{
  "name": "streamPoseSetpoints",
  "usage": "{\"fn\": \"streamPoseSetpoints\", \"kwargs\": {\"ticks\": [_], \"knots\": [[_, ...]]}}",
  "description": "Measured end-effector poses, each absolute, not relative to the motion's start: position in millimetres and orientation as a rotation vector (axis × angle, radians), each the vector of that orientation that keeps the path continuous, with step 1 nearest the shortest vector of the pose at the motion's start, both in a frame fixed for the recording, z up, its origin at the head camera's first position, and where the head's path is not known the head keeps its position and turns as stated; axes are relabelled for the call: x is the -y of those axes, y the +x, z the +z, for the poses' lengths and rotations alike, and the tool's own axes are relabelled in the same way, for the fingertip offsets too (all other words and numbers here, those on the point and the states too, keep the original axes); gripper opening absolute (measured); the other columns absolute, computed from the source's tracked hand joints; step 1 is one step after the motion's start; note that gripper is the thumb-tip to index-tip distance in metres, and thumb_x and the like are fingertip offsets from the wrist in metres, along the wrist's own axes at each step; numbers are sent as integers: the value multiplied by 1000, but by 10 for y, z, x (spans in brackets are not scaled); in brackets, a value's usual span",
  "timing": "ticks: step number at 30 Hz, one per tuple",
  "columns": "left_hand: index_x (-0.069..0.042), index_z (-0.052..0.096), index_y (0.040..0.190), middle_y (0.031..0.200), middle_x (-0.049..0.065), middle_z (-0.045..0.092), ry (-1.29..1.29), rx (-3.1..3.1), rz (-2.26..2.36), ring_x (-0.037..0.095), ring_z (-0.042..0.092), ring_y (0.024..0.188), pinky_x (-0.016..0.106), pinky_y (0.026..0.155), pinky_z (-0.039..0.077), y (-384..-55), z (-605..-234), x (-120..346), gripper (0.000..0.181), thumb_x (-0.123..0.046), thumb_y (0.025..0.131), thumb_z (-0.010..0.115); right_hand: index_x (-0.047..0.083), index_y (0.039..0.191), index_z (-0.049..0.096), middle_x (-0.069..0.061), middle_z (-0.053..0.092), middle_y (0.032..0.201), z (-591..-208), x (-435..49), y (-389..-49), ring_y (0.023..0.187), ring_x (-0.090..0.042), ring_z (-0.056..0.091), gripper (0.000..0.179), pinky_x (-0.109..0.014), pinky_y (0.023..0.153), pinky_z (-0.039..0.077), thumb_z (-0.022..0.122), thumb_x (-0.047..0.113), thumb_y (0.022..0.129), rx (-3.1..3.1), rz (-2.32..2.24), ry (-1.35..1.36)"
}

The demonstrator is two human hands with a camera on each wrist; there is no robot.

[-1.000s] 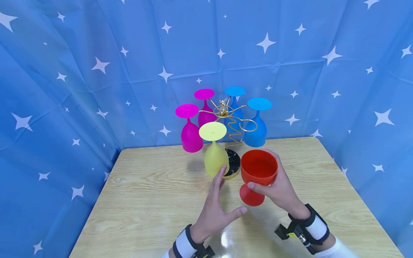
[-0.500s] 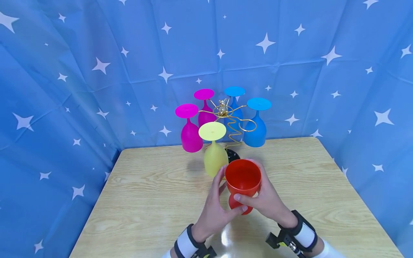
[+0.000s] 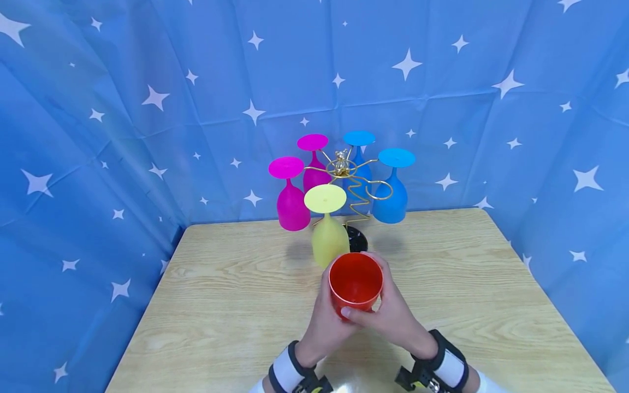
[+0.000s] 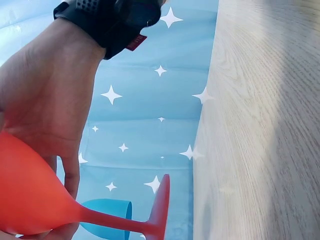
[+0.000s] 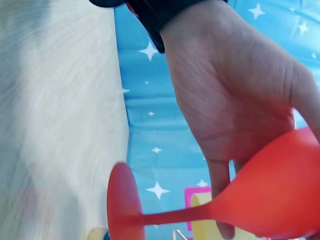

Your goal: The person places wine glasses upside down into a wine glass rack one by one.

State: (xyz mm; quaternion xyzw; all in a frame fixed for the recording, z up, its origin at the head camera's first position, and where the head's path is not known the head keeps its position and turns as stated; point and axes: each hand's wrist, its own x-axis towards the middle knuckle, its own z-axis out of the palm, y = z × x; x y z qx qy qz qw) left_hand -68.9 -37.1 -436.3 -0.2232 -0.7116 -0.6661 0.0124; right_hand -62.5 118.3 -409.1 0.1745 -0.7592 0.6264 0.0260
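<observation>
A red wine goblet [image 3: 356,279] is held upright above the table between both hands, its open mouth facing up in the head view. My left hand [image 3: 324,323] grips the bowl from the left. From the other side my right hand [image 3: 395,315] holds it, thumb across the near face of the bowl. Both wrist views show the goblet's stem and foot [image 4: 159,207] off the tabletop. Just beyond the hands a yellow goblet [image 3: 329,240] hangs upside down from a gold wire rack [image 3: 357,203]. Some left fingers are hidden behind the bowl.
Two magenta goblets [image 3: 293,206] hang at the rack's left, two blue goblets [image 3: 390,197] at its right. One front-right wire loop [image 3: 380,196] bears no goblet. The rack's black base [image 3: 357,238] stands on the wooden table [image 3: 221,305]. A starry blue curtain [image 3: 211,136] surrounds the table.
My right hand has brought the red goblet leftward and nearer to me. My left hand, earlier open beside it, now grips the bowl as well. The hanging goblets have stayed put.
</observation>
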Motion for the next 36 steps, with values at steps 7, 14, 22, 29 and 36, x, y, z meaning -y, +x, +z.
{"fn": "streamPoseSetpoints", "kwargs": {"ticks": [7, 14, 22, 29, 36], "knots": [[-29, 24, 147, 146, -5, 43, -659, 2203, -2085, 23, 42, 133, 30, 92, 56, -690, -4390, 398, 99, -9, 73, 86, 25, 147, 26, 3, 43, 144, -4150, -1106, -591, 133, -31, 38, 97, -28, 83, 58, 87, 20, 72, 2354, 2012, 479], [-28, 26, 146, 144, -3, 45, -637, 2211, -2058, 24, 44, 130, 29, 91, 56, -688, -4421, 425, 94, -13, 74, 85, 25, 147, 25, -2, 42, 145, -4166, -1066, -586, 133, -36, 37, 96, -31, 81, 60, 86, 21, 74, 2364, 2062, 481], [-29, 28, 146, 142, -6, 48, -654, 2254, -1889, 19, 47, 129, 30, 91, 57, -676, -4393, 499, 93, -17, 74, 86, 30, 150, 22, 0, 43, 145, -4209, -1057, -595, 132, -31, 40, 98, -28, 86, 57, 84, 27, 75, 2419, 1922, 517], [-25, 29, 147, 143, -2, 48, -730, 2278, -1664, 19, 48, 128, 32, 90, 58, -694, -4351, 579, 97, -16, 71, 88, 29, 153, 18, -2, 39, 149, -4184, -1095, -601, 134, -31, 40, 100, -34, 91, 57, 84, 24, 77, 2405, 1809, 620], [-14, 33, 147, 141, 4, 49, -746, 2286, -1174, 20, 49, 128, 35, 89, 59, -739, -4278, 690, 101, -14, 65, 92, 30, 154, 17, 1, 36, 154, -4110, -1138, -581, 138, -28, 40, 104, -61, 103, 46, 85, 26, 74, 2408, 1667, 665]]}}
